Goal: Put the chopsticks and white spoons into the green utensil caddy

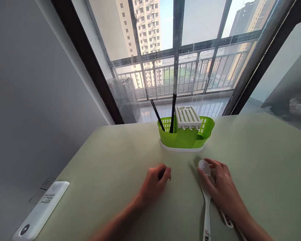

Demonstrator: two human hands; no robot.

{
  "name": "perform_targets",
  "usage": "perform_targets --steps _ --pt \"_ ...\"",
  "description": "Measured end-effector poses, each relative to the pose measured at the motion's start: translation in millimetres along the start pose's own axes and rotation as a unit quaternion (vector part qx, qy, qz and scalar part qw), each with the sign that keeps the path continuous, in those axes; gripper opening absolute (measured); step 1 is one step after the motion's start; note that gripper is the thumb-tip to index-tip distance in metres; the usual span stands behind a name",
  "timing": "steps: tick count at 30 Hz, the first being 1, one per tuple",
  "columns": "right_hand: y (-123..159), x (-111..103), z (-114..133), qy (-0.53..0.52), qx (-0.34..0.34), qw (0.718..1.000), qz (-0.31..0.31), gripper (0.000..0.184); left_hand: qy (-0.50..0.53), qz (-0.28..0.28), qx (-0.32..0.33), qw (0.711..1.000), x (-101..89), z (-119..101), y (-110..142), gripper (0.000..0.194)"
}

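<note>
My left hand [157,180] rests over the table in a loose fist, with nothing visible in it. On the right, my right hand [219,185] has its thumb and fingers around the bowl ends of white plastic spoons. One spoon [207,214] has its long handle pointing toward me. A second handle [227,220] with printed marks shows partly under my right wrist; the hand hides the rest. Beyond both hands stands a green cutlery holder [185,139] with a white slotted top piece [188,116]. Black chopsticks [173,113] lean in its left compartment.
The pale green table [110,167] reaches back to a glass window. A white rectangular device [43,211] with a dark round button lies at the table's left edge, by a grey wall [27,83]. Dark window frames flank the far side, with a railing outside.
</note>
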State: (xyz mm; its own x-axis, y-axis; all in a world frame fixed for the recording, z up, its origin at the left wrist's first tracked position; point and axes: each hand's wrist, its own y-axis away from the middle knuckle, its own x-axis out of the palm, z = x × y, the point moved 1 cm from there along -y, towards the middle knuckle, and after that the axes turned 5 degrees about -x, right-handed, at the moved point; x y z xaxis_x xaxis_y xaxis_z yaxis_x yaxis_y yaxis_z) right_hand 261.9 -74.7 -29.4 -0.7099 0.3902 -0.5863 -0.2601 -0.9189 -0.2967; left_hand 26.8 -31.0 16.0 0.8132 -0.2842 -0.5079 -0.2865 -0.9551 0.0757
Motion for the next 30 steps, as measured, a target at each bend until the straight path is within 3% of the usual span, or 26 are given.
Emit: perform_targets --steps 9,15,30 --pt "-5.3 -4.4 -6.1 -0.039 0.048 0.998 0.003 0.048 -0.002 0.002 0.002 1.0 -0.2 -1.1 -0.1 0.039" --pt "-8.1 -6.7 -14.6 -0.1 0.119 0.988 -0.015 0.048 -0.002 0.0 0.0 1.0 0.5 -0.6 -0.7 0.039" --pt "-12.5 -12.2 -22.3 -0.116 0.131 0.983 -0.053 0.043 0.001 -0.002 0.021 1.0 1.3 2.6 -1.8 0.04"
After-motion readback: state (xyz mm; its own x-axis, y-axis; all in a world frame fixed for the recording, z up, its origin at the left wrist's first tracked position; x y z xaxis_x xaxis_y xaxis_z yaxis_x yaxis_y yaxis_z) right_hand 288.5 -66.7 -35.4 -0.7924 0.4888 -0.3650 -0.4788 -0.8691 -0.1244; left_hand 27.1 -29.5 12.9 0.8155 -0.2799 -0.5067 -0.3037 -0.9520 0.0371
